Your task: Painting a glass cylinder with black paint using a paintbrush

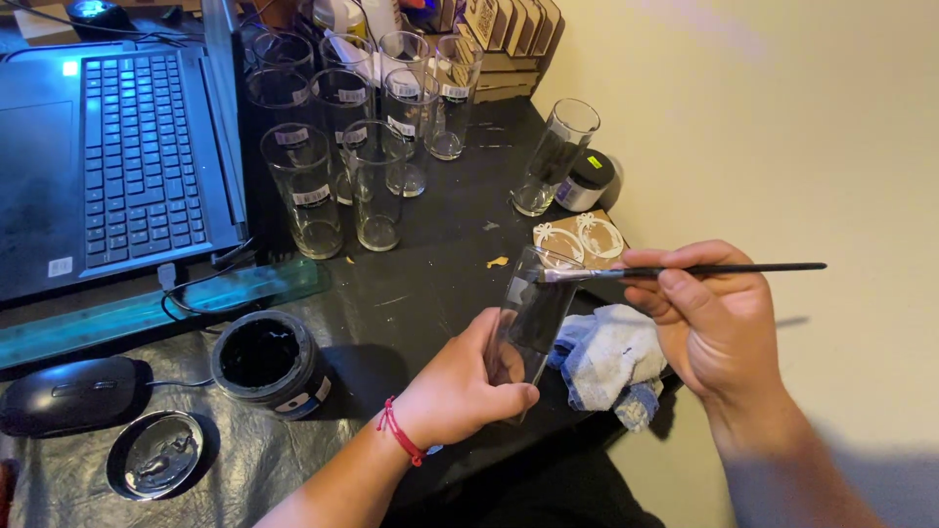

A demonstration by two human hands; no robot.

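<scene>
Dark cluttered table (440, 264) against pale cream floor (782, 127)

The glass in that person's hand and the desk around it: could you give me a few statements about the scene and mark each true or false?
1. The left hand holds a clear glass. True.
2. The right hand holds a pencil. False: it holds a thin black paintbrush, its bristle end at the glass's rim.
3. The open paint can holds white paint. False: its contents look black.
4. The can's lid lies on the table near a black mouse. True.
5. The laptop is closed. False: it lies open, keyboard showing.
6. A rag lies between the hands. True.
</scene>
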